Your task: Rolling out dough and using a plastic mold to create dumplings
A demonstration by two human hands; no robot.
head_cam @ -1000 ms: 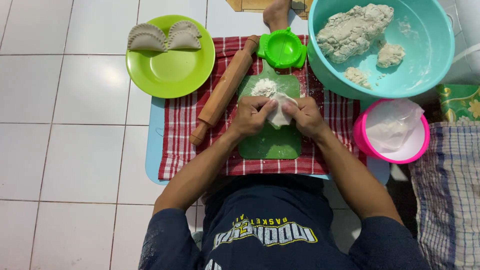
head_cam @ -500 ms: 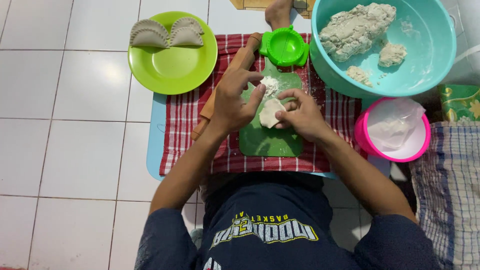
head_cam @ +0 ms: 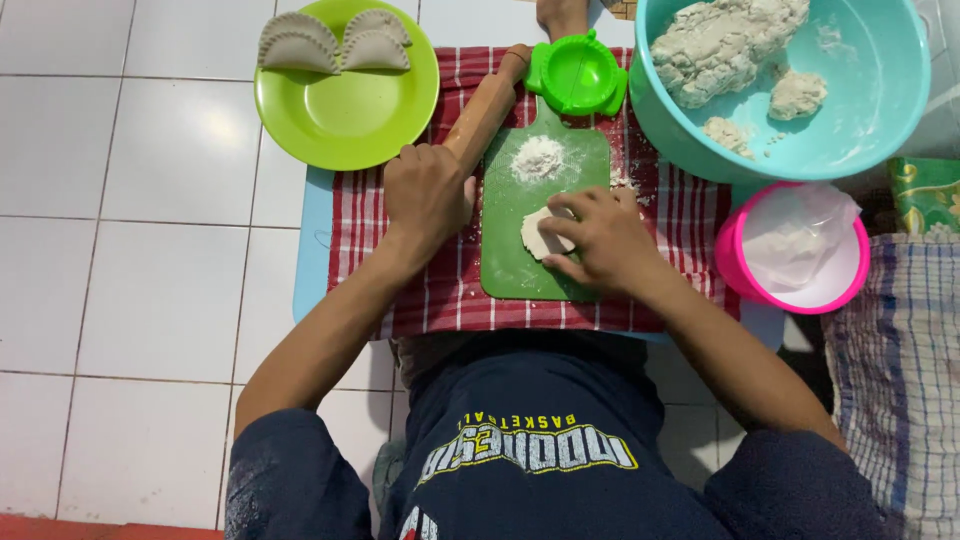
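Left hand (head_cam: 425, 195): fingers curled around wooden rolling pin (head_cam: 485, 105) | right hand (head_cam: 600, 240): fingers spread, pressing flat dough piece (head_cam: 540, 235) beneath fingertips, on green cutting board (head_cam: 520, 275) | flour heap (head_cam: 538, 155) just beyond fingers.

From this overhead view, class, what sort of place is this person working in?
Probably a home floor used as a kitchen: white floor tiles, a chopping board with dough, a rolling pin and shaped dumplings.

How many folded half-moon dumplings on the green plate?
2. Both pale folded half-moon dumplings lie side by side on the far part of the round lime-green plate: one toward the left rim, one just right of it. No others are visible; none looks hidden.
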